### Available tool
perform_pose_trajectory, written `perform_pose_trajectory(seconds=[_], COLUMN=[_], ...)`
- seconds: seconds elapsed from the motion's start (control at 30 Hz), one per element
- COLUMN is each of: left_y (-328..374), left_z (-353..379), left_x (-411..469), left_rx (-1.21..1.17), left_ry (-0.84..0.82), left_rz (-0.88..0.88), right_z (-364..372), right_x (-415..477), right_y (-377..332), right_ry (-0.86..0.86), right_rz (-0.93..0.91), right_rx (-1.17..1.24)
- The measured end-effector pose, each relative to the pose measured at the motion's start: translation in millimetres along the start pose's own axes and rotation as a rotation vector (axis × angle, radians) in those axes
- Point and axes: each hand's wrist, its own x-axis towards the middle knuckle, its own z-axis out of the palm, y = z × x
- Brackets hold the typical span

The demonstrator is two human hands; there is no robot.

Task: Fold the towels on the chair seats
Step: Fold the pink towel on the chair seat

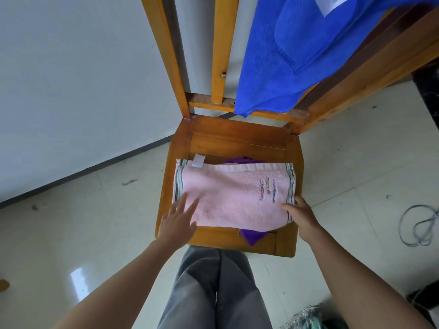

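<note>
Pink towel (232, 195) lies flat across the seat (237, 138), reaching from its left edge to its right edge and nearly to the front edge. A white tag (199, 161) sticks out at the towel's far left corner; I can read nothing on it. Small stitched figures (268, 189) sit near the striped right end, with no letters I can make out.

A purple cloth (251, 236) lies under the towel, showing at the seat's front edge and behind the towel. A blue towel (285, 55) hangs over the chair back, and the print on its white label (330, 3) is too blurred to read.

My left hand (178, 219) reaches in from the front left corner, palm down, fingers straight and spread over the towel's near left part. My right hand (301, 214) pinches the towel's near right corner, with the thumb on top.
</note>
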Motion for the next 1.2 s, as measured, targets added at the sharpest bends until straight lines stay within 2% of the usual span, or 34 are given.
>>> perform_pose_trajectory(seconds=[0.27, 0.47, 0.53, 0.73, 0.83, 0.93, 1.0, 1.1, 1.2], left_y=[18, 27, 23, 18, 19, 23, 25, 26, 33], left_z=[-1, -6, -4, 3, 1, -8, -13, -23, -39], left_x=[-9, -8, -7, -5, -1, 7, 12, 19, 26], left_rx=[0.063, 0.026, 0.051, 0.06, -0.063, -0.312, -0.383, -0.394, -0.598], left_ry=[-0.007, -0.007, -0.014, -0.041, -0.072, -0.084, -0.097, -0.157, -0.19], left_rz=[0.119, 0.113, 0.099, 0.13, 0.121, 0.079, 0.056, 0.026, -0.017], right_z=[-8, -22, -27, -32, -23, -1, 19, 52, 74], right_x=[-1, -1, -5, -50, -82, -113, -126, -132, -127], right_y=[4, -4, -4, -13, -15, -20, -26, -37, -48], right_ry=[-0.042, -0.059, -0.032, 0.098, 0.096, -0.034, -0.141, -0.238, -0.336], right_rz=[0.041, 0.207, 0.198, -0.051, -0.259, -0.448, -0.512, -0.574, -0.549], right_rx=[-0.097, -0.109, -0.108, -0.075, -0.046, -0.028, -0.028, -0.071, -0.06])
